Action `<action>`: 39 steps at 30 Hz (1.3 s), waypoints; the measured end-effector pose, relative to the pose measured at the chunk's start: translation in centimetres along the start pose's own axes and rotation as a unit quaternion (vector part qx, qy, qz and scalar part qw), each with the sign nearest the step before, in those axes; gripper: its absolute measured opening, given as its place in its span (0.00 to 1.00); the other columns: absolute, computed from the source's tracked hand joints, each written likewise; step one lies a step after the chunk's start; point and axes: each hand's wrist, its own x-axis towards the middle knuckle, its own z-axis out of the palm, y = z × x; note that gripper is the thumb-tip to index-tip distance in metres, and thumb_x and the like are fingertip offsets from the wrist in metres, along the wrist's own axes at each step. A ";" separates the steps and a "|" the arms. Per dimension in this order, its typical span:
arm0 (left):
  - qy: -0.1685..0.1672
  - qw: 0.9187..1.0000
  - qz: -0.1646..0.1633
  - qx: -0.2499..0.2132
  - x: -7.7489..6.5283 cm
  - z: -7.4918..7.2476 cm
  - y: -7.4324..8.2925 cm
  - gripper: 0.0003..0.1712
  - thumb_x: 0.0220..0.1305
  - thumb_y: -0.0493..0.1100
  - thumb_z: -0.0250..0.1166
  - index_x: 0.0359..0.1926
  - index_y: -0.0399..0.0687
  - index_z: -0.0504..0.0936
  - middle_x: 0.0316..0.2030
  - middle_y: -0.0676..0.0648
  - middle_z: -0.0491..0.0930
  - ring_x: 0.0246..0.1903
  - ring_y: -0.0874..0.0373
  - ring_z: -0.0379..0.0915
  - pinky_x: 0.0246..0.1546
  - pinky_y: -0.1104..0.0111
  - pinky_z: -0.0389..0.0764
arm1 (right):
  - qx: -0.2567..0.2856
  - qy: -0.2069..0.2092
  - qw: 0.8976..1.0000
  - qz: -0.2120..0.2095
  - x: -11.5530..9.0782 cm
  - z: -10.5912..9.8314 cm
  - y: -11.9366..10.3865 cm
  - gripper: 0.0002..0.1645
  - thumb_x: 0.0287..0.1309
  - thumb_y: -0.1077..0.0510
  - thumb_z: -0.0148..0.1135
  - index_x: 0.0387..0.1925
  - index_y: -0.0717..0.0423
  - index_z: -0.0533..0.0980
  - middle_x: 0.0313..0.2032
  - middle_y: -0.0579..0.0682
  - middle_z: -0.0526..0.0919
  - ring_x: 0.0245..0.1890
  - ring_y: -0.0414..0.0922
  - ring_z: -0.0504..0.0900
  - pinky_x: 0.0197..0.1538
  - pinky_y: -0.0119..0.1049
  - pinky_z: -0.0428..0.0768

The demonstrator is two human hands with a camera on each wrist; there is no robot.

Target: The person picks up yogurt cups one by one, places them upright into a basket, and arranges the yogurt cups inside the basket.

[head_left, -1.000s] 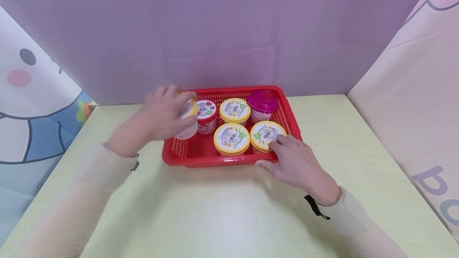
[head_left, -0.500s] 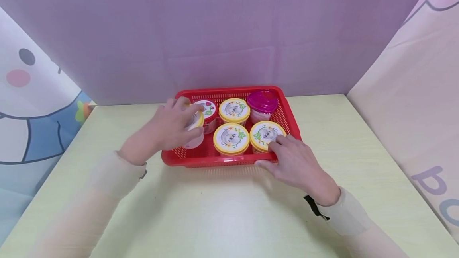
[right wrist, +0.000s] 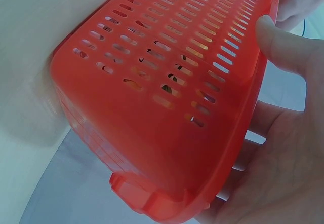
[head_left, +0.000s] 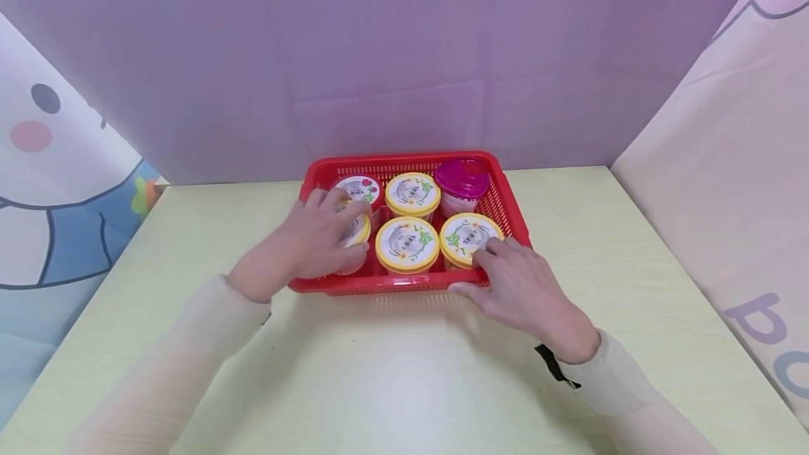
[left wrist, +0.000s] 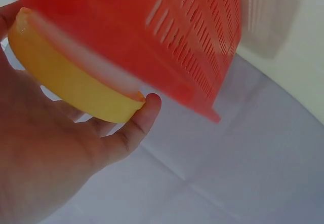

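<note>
My left hand [head_left: 319,237] grips a yellow-lidded plastic tub [head_left: 358,232] by its lid, at the front left of a red perforated basket [head_left: 404,284]. In the left wrist view the yellow lid [left wrist: 71,84] sits between thumb and fingers, beside the basket wall [left wrist: 167,31]. At the front right, my right hand [head_left: 521,290] grips the basket rim, thumb outside and fingers inside by another yellow-lidded tub [head_left: 466,239]. The right wrist view shows that thumb [right wrist: 283,44] against the rim. Whether the held tub touches the basket floor is hidden.
Other tubs stand upright in the basket: a red-lidded one [head_left: 359,189], two yellow-lidded ones, at the back [head_left: 413,193] and front middle [head_left: 407,245], and one with a magenta lid [head_left: 463,179]. The pale table [head_left: 379,371] meets a purple cloth [head_left: 392,55] behind.
My left hand has carried the yellow-lidded tub rightward and toward the front, down into the basket's front left. My right hand has stayed on the rim.
</note>
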 end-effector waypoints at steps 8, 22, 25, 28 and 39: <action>-0.008 1.000 0.003 0.004 0.1 0.9 0.1 0.46 0.49 0.57 0.76 0.71 0.66 0.69 0.69 0.43 0.63 0.66 0.42 0.58 0.58 0.40 0.73 | -0.002 0.003 1.000 -0.002 0.0 0.0 0.0 0.29 0.51 0.36 0.75 0.37 0.57 0.80 0.36 0.51 0.79 0.34 0.46 0.75 0.37 0.44 0.80; -0.041 0.999 -0.006 -0.004 0.5 2.0 0.1 0.51 0.49 0.59 0.77 0.74 0.64 0.67 0.67 0.43 0.65 0.65 0.43 0.60 0.56 0.41 0.76 | 0.000 0.005 1.000 -0.003 0.0 0.0 -0.1 0.29 0.52 0.35 0.74 0.38 0.57 0.81 0.36 0.51 0.79 0.34 0.46 0.75 0.37 0.44 0.79; -0.040 0.999 0.000 -0.004 0.6 2.1 0.1 0.50 0.48 0.59 0.77 0.73 0.63 0.68 0.65 0.44 0.66 0.64 0.44 0.61 0.55 0.41 0.77 | -0.001 0.007 1.000 -0.002 0.0 0.0 -0.1 0.29 0.52 0.35 0.74 0.38 0.57 0.81 0.36 0.51 0.79 0.34 0.46 0.75 0.36 0.44 0.79; -0.043 0.999 0.004 -0.006 0.7 2.1 0.1 0.49 0.48 0.60 0.78 0.72 0.62 0.70 0.64 0.44 0.67 0.63 0.44 0.61 0.55 0.41 0.77 | -0.002 0.007 1.000 -0.002 0.0 0.0 -0.1 0.30 0.52 0.35 0.74 0.38 0.57 0.81 0.36 0.51 0.79 0.33 0.46 0.75 0.36 0.43 0.79; -0.060 0.997 -0.003 -0.043 0.3 1.9 0.0 0.45 0.52 0.64 0.75 0.70 0.65 0.71 0.63 0.46 0.67 0.64 0.45 0.61 0.57 0.44 0.77 | -0.003 -0.005 1.000 0.002 0.0 -0.2 -0.1 0.32 0.50 0.34 0.75 0.42 0.56 0.82 0.39 0.51 0.81 0.37 0.47 0.78 0.38 0.45 0.82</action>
